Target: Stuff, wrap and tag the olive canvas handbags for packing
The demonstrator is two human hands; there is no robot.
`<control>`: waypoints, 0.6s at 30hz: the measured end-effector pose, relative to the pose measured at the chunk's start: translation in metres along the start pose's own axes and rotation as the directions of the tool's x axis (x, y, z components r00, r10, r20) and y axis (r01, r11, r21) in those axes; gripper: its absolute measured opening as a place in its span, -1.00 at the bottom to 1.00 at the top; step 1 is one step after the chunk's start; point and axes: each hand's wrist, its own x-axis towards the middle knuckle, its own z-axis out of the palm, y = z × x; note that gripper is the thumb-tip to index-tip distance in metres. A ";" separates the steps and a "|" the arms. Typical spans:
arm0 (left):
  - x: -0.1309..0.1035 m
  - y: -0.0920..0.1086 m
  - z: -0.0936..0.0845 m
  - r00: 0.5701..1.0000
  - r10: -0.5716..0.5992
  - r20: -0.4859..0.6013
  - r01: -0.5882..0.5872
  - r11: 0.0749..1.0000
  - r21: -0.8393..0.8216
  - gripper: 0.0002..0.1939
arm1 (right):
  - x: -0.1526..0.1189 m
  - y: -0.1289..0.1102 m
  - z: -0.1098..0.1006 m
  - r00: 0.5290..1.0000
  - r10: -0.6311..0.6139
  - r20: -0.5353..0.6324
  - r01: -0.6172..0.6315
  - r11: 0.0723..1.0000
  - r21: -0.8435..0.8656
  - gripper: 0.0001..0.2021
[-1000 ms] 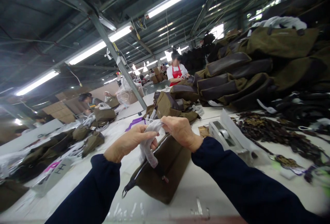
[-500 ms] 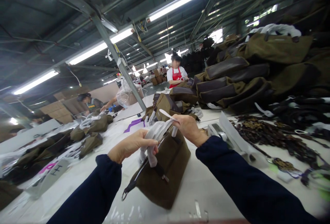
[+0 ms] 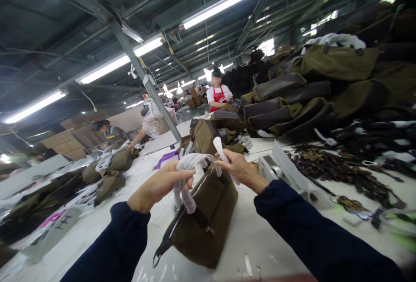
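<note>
An olive-brown bag (image 3: 209,217) with a zipper along its top stands tilted on the white table (image 3: 260,238). Its handles are wrapped in white material (image 3: 196,160). My left hand (image 3: 165,182) is closed round the wrapped handle, thumb on top. Just right of it, my right hand (image 3: 238,167) pinches a loose white strip (image 3: 220,147) at the far end of the handle, and the strip's rounded end sticks up above the fingers. A metal ring (image 3: 156,259) hangs from the bag's near left corner.
Brown bags (image 3: 289,100) are piled high at the back right. Dark straps with metal parts (image 3: 351,173) lie on the right, near a grey metal device (image 3: 273,169). More bags (image 3: 110,173) lie left. Two people (image 3: 218,91) are farther back; one wears a red apron.
The white strip in my right hand has swung from pointing left to pointing up. My right hand has moved slightly right and down. My left hand still grips the handle.
</note>
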 end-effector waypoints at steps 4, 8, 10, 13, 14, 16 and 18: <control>-0.004 0.000 0.002 1.000 0.001 0.002 -0.001 1.000 -0.023 -0.69 | -0.028 -0.025 -0.013 0.942 0.034 0.335 -0.140 0.944 0.299 -0.58; -0.012 0.003 0.005 0.999 -0.022 -0.047 0.018 0.997 -0.074 -0.69 | -0.038 -0.038 0.005 0.800 0.070 0.596 -0.332 0.878 0.343 -0.65; -0.015 0.001 0.004 0.996 -0.041 -0.085 0.032 0.994 -0.103 -0.62 | -0.030 -0.041 0.019 0.778 0.089 0.621 -0.408 0.825 0.392 -0.69; -0.016 -0.006 0.000 0.975 -0.058 -0.213 0.026 0.989 -0.147 -0.56 | -0.012 -0.043 0.034 0.746 0.106 0.658 -0.495 0.749 0.441 -0.74; -0.015 -0.010 -0.002 0.964 -0.062 -0.257 0.019 0.986 -0.168 -0.55 | -0.009 -0.042 0.037 0.748 0.107 0.655 -0.500 0.739 0.451 -0.76; -0.013 -0.015 -0.004 0.946 -0.064 -0.319 -0.007 0.976 -0.216 -0.56 | -0.009 -0.040 0.039 0.779 0.092 0.620 -0.470 0.741 0.480 -0.76; -0.011 -0.018 -0.006 0.938 -0.053 -0.341 -0.032 0.970 -0.240 -0.62 | -0.020 -0.037 0.038 0.830 0.040 0.556 -0.405 0.729 0.552 -0.73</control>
